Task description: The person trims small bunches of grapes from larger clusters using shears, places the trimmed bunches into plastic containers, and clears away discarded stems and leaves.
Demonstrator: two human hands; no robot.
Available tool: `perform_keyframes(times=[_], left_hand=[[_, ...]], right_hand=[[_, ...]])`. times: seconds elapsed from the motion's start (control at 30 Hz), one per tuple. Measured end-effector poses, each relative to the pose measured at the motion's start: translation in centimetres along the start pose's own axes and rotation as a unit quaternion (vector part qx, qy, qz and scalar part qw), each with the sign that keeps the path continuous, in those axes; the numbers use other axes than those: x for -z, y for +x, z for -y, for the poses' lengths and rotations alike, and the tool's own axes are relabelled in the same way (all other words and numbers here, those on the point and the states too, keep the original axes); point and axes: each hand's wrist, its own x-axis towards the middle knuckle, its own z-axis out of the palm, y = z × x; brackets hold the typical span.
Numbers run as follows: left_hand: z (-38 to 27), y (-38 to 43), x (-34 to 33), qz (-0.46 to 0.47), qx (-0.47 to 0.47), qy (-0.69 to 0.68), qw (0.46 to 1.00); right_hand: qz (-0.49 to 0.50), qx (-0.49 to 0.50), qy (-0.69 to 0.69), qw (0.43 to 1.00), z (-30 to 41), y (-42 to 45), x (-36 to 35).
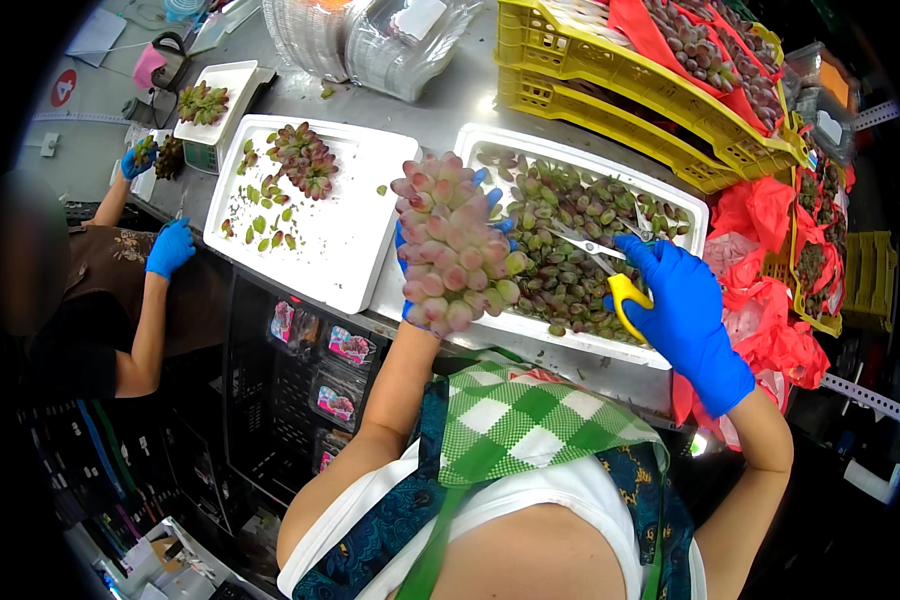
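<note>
A large bunch of pinkish-green grapes is held up by my left hand, which is gloved in blue and mostly hidden behind the fruit. My right hand, also in a blue glove, grips scissors with a yellow handle. Their blades are spread and point left toward the bunch, apart from it. Below the scissors lies a white tray full of loose grapes. Other metal blades show just beyond my right fingers; whether they belong to a second tool is unclear.
A second white tray holds a bunch and loose grapes. Yellow crates stand behind, red wrapping at right. Clear plastic containers are stacked at the back. A co-worker's gloved hand is at left, near a scale.
</note>
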Motion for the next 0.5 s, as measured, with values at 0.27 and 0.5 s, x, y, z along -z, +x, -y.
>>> perform_keyframes(times=[0.27, 0.5], left_hand=[[1.0, -1.1, -0.5, 0.090, 0.082, -0.691, 0.712], [-2.4, -1.4, -2.0, -0.006, 0.383, -0.518, 0.765]], right_hand=[[-0.028, -0.015, 0.216, 0.976, 2.2, 0.9, 0.0], [-0.079, 0.181, 0.226, 0.954, 3.3, 4.8, -1.7]])
